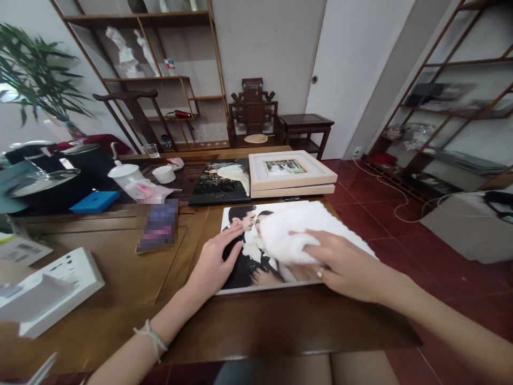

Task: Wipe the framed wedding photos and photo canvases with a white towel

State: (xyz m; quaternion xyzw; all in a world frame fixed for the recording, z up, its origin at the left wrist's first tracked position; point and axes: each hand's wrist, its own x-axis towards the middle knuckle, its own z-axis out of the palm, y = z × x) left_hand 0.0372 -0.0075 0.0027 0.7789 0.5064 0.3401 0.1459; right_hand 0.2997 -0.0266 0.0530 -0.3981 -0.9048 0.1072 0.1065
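**A:** Where's the print, and how does it lie?

**B:** The wedding print (250, 267) lies flat at the near edge of your table (120, 267). Its long axis runs left to right, and the couple's heads point away from you. Your left hand (214, 262) rests on its left edge, fingers straight and together, gripping nothing. Your right hand (340, 262) presses the white cloth (288, 232) on its middle, fingers curled over it.

**A:** Counts?

**B:** One print under your hands and one cloth. Beyond them, one dark print (220, 184) and two stacked pale frames (290, 171).
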